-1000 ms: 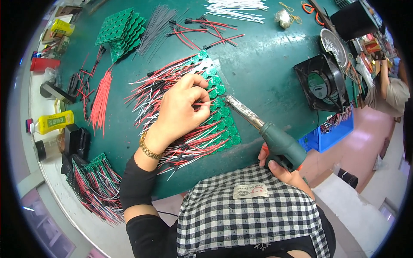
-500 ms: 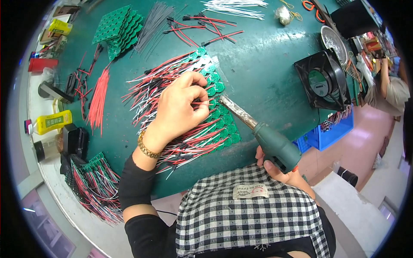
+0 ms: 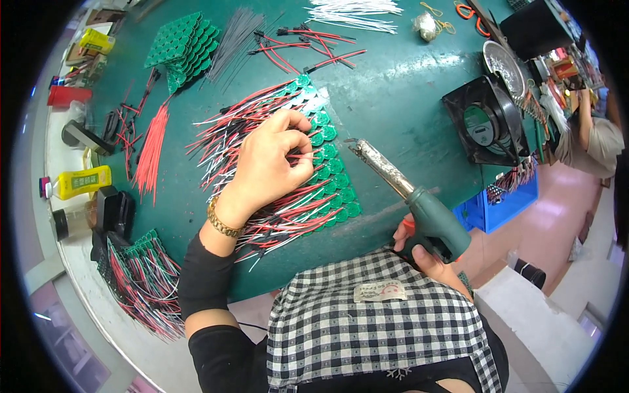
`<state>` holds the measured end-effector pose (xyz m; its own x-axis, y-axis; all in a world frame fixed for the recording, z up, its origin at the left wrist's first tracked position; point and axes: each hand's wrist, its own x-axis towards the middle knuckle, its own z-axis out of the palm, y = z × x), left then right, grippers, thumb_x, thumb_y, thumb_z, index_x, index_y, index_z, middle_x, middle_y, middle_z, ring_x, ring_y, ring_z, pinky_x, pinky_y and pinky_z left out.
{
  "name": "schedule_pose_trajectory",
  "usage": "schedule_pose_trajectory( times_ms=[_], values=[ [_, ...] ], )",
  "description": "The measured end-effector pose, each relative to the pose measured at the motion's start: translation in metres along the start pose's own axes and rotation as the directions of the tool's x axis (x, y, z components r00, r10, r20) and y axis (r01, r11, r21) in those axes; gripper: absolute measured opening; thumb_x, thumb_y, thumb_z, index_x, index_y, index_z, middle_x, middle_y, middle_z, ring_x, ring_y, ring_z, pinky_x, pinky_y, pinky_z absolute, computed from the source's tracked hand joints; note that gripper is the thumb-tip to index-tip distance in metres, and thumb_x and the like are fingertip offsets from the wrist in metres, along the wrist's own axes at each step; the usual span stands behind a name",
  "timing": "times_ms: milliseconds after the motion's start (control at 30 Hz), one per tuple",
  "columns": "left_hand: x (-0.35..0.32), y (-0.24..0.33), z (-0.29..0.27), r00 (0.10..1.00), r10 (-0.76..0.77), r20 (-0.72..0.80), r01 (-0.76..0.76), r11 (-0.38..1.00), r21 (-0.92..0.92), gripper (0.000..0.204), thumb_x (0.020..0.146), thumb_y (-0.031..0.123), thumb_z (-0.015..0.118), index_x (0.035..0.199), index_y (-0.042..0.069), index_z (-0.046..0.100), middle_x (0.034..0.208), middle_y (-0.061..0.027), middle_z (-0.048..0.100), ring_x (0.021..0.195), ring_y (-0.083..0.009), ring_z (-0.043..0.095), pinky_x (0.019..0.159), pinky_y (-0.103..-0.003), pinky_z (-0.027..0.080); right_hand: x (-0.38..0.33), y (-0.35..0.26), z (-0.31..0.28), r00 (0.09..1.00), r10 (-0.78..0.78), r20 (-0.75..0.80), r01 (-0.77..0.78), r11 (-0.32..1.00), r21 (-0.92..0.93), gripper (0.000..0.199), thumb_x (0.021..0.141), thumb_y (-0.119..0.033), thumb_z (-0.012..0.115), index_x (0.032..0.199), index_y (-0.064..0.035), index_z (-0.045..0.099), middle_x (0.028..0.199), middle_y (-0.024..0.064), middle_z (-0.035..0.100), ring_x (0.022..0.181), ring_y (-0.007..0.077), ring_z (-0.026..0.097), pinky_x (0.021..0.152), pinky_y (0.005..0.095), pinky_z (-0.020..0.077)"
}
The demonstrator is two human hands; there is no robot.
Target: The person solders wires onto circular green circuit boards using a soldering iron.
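Observation:
My left hand (image 3: 274, 157) rests over a panel of round green circuit boards (image 3: 337, 183) with its thumb and forefinger pinched on a red wire (image 3: 303, 156) at the panel's edge. Many red, black and white wires (image 3: 282, 226) fan out leftward from the boards, partly under this hand. My right hand (image 3: 422, 252) grips the handle of a green soldering gun (image 3: 436, 219). Its scorched metal barrel points up and left, and the tip stands a little to the right of the boards, apart from them. An orange trigger shows by the fingers.
A black fan (image 3: 488, 121) stands at the right, beside a metal bowl (image 3: 504, 65). Stacked green boards (image 3: 180, 46), grey wires (image 3: 239, 36) and red wires (image 3: 152, 147) lie at the far left. A blue crate (image 3: 508, 203) sits beyond the table edge. Wired boards (image 3: 147, 278) hang at the left.
The soldering gun has drawn back to the right, its tip moving away from the boards, and the orange trigger now shows. My left hand stays nearly in place.

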<state>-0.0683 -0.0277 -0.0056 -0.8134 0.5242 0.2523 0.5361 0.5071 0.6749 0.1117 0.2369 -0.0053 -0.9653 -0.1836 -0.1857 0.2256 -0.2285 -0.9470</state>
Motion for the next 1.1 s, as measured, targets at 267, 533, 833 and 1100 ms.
schedule_pose_trajectory(
  times_ms=[267,533,833,1100],
  values=[
    [-0.004,0.001,-0.008,0.999,0.043,0.018,-0.044,0.996,0.073,0.009,0.070,0.006,0.070,0.075,0.006,0.064,0.099,-0.0057,0.062,0.090,-0.0244,0.062,0.079,-0.036,0.049,-0.002,0.009,-0.009,0.998,-0.022,0.062,0.028,0.993,-0.111,0.036,0.086,-0.011,0.061,0.120,-0.0009,0.052,0.106,0.0092,0.059,0.086,0.0145,0.060,0.078,0.0304,0.0501],
    [-0.021,0.032,-0.020,0.990,-0.059,-0.131,0.073,0.992,0.107,0.016,0.091,0.009,0.058,0.106,0.004,0.058,0.080,-0.0133,0.060,0.069,-0.0299,0.062,0.057,-0.036,0.048,-0.010,0.025,-0.012,0.987,-0.161,0.021,0.161,0.987,0.013,0.041,0.088,-0.014,0.057,0.126,0.0000,0.048,0.109,0.0135,0.058,0.083,0.0171,0.060,0.077,0.0313,0.0507],
    [-0.029,0.025,0.013,0.997,-0.022,-0.080,0.028,0.996,0.081,0.007,0.078,0.004,0.070,0.084,0.007,0.067,0.080,-0.0071,0.057,0.067,-0.0227,0.060,0.057,-0.033,0.048,-0.012,0.045,-0.004,0.987,-0.128,0.096,0.135,0.988,-0.070,0.043,0.087,-0.013,0.059,0.126,-0.0008,0.047,0.108,0.0096,0.057,0.078,0.0137,0.060,0.075,0.0301,0.0501],
    [-0.021,0.027,0.011,0.984,-0.170,-0.045,0.173,0.983,0.065,0.005,0.073,0.008,0.069,0.075,0.007,0.064,0.074,-0.0050,0.060,0.063,-0.0207,0.062,0.056,-0.033,0.049,-0.008,0.036,-0.001,0.985,-0.172,0.007,0.165,0.934,-0.317,0.021,0.077,-0.007,0.061,0.097,-0.0029,0.064,0.078,0.0037,0.065,0.070,0.0170,0.065,0.067,0.0299,0.0530]
  ],
)
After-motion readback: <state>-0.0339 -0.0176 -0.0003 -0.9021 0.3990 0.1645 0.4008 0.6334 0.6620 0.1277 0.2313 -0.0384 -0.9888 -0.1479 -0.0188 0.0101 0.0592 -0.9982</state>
